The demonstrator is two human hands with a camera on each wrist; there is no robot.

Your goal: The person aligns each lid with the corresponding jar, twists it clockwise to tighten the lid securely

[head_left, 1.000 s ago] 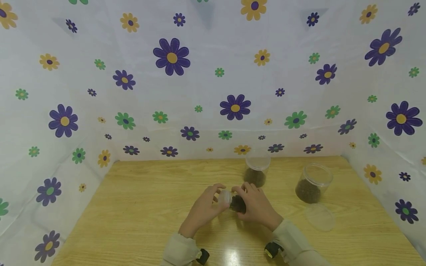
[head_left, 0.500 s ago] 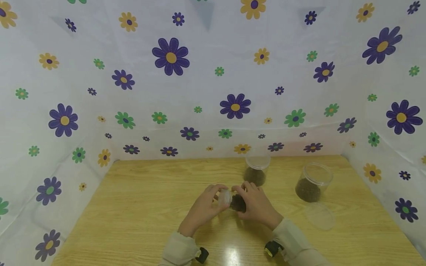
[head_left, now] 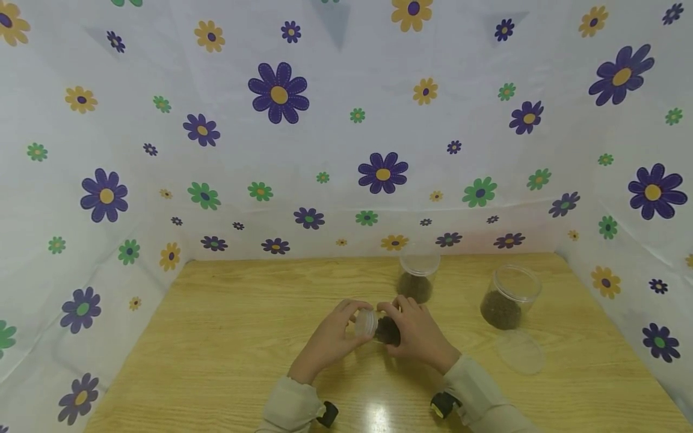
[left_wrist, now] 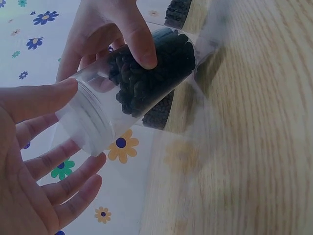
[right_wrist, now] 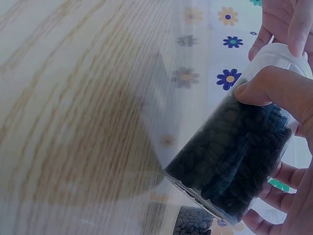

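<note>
A clear plastic jar (head_left: 387, 331), partly filled with dark bean-like pieces, is held tilted above the table in front of the person. Its screw lid (left_wrist: 88, 120) points left, toward the left hand. The right hand (head_left: 418, 334) grips the jar's body, thumb on one side and fingers on the other, as the right wrist view shows. Thumb and fingers of the left hand (head_left: 331, 340) are round the lid. In the right wrist view the jar's lower end (right_wrist: 205, 196) is close over the table, and the dark pieces (right_wrist: 230, 147) have settled toward it.
Behind the right hand stands a similar jar (head_left: 415, 286) of dark pieces. Farther right is another jar (head_left: 503, 308), with a round clear disc (head_left: 521, 352) lying in front of it. A flowered white cloth (head_left: 335, 144) walls the wooden table (head_left: 227, 337) at back and sides.
The left wrist has shifted very slightly left. Both hands keep hold of the jar in the same spot, and the other jars have not moved.
</note>
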